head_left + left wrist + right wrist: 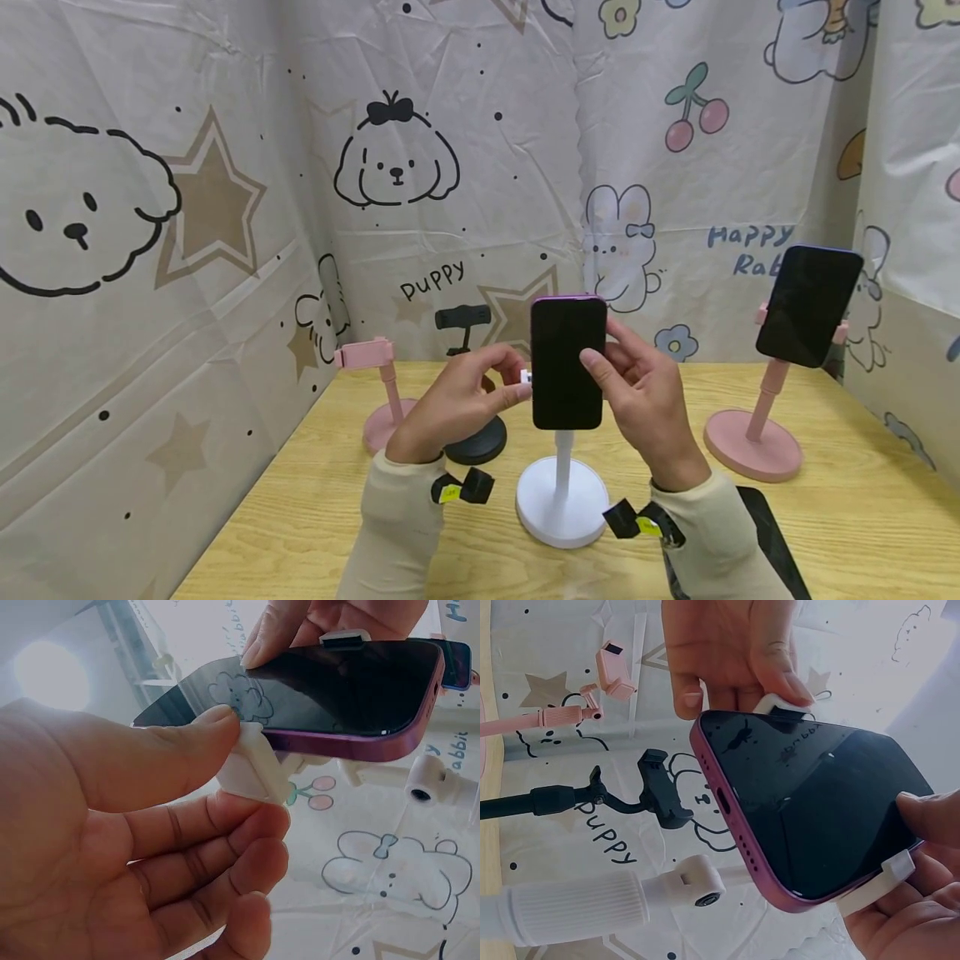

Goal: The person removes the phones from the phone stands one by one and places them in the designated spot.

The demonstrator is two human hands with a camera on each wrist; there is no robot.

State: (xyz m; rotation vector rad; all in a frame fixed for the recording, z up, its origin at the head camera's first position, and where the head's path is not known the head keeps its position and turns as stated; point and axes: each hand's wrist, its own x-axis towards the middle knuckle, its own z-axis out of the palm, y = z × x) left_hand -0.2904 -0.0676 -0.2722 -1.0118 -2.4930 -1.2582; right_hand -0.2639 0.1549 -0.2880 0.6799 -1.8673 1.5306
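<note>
On the worktop (285,508), far left in the head view, a pink stand (390,385); next, a black stand (480,440), partly behind the left hand (457,404). Thumb and fingers (184,823) there curled in a close pinch on a white clamp (526,377), at the left long edge of a purple-edged phone (566,367). Held at the frame's centre, above the round base of a white stand (562,504): long axis nearly vertical, dark screen towards the camera, port end down. Between both hands, with the right hand (648,392) gripping the right long edge, thumb over the screen, fingers bent behind. Farther right, another pink stand (759,442) bearing a second phone (810,307), tilted; lower, a dark flat panel (772,533), partly covered by the right sleeve (716,521). Visible only from the left wrist: the clamp's black-padded far end at the opposite long edge. Visible only from the right wrist: the charging port (723,801), pointing left in that frame.
</note>
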